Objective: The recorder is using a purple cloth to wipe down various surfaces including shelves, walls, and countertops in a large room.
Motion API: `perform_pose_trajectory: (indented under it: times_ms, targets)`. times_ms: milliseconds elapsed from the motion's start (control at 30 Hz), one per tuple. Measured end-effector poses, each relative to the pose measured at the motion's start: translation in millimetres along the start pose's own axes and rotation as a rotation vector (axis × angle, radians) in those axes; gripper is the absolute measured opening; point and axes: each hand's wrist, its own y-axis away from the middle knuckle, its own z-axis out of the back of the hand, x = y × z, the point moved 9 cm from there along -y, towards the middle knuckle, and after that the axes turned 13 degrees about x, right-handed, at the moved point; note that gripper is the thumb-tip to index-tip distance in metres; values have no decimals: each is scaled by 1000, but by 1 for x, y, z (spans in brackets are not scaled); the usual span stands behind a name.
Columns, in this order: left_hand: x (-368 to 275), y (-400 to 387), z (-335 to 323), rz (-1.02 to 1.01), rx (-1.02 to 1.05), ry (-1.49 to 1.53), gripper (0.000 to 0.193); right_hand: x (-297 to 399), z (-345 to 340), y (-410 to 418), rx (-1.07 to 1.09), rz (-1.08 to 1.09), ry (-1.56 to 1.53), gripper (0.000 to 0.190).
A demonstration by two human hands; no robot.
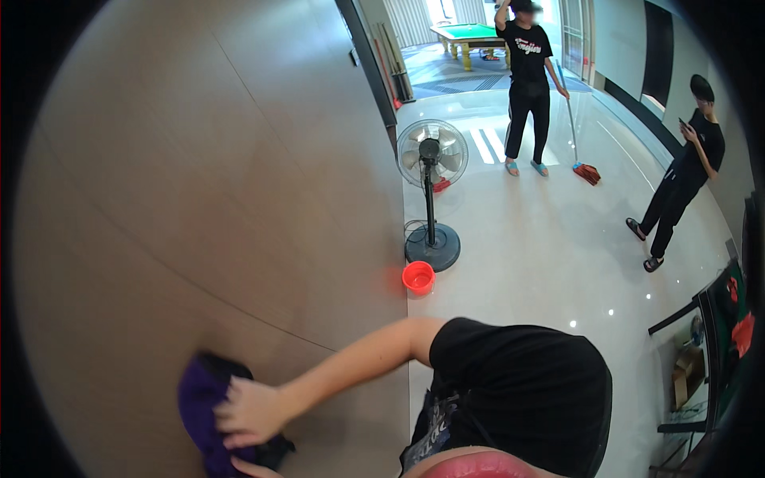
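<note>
Against a smooth brown panelled wall [239, 227] lies a purple and black cloth [200, 400], bunched at the lower left. My right hand [254, 412] presses on it with its fingers spread over the folds, and the bare arm reaches across from a black short sleeve. Lower down, at the picture's bottom edge, part of my left hand [254, 469] touches the same cloth. Most of that hand is cut off. Thin dark seams run across the panels.
A red bucket [418, 278] stands by the wall's foot, beside a pedestal fan [431, 179]. On the glossy floor, one person [529, 77] holds a broom [572, 125]; another person [687, 161] holds a phone. A black-framed table [708, 334] is at right, a pool table [469, 33] far back.
</note>
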Motion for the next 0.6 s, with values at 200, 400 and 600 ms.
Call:
perform_pose_trajectory:
  times_ms: [200, 400, 600]
  targets:
    - [104, 99, -20, -11, -815, 522, 66, 107, -165, 137, 441, 12, -301, 36]
    - [111, 120, -13, -41, -667, 507, 64, 101, -189, 170, 693, -187, -301, 38]
    - [126, 51, 33, -112, -860, 389, 63, 96, -53, -6, 158, 72, -243, 39]
